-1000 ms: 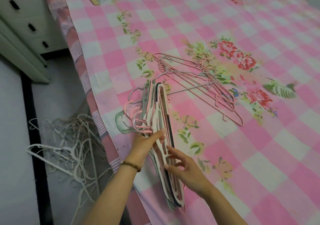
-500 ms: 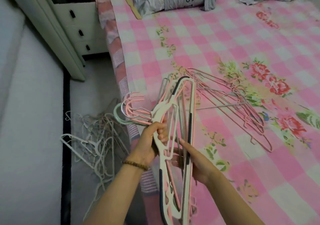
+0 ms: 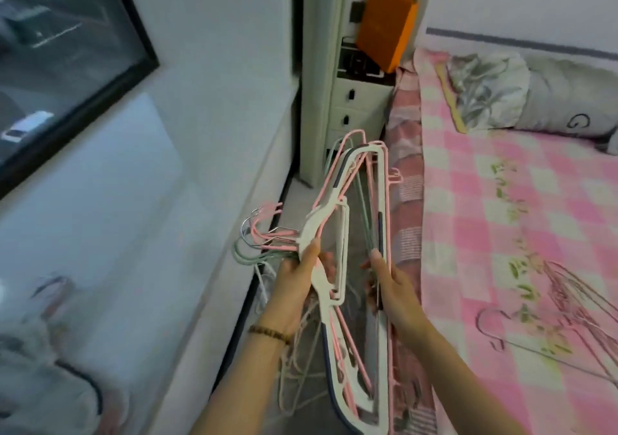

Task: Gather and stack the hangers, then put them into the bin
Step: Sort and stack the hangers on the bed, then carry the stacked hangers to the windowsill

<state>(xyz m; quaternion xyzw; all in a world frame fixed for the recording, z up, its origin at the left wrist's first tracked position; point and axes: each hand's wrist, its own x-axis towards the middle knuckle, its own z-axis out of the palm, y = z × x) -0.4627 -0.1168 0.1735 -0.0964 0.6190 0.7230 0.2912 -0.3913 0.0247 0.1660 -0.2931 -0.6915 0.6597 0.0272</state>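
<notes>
Both hands hold a stack of hangers (image 3: 351, 220), white, pink and green, lifted off the bed and hanging over the gap beside it, hooks pointing left. My left hand (image 3: 299, 276) grips the necks near the hooks. My right hand (image 3: 389, 287) is closed on the bottom bars. A loose pile of thin pink wire hangers (image 3: 565, 314) lies on the bed at the right. More white hangers (image 3: 297, 361) lie on the floor below the held stack, partly hidden by it. No bin is clearly in view.
The bed (image 3: 521, 220) with its pink checked sheet fills the right side; pillows (image 3: 521, 97) lie at its head. A white drawer unit (image 3: 354, 113) with an orange bag (image 3: 384, 30) stands beyond. A white ledge (image 3: 140, 234) under a dark window is at the left.
The stack has been lifted off the bed and carried left over the floor gap. My view has swung left and upward, toward the ledge and window.
</notes>
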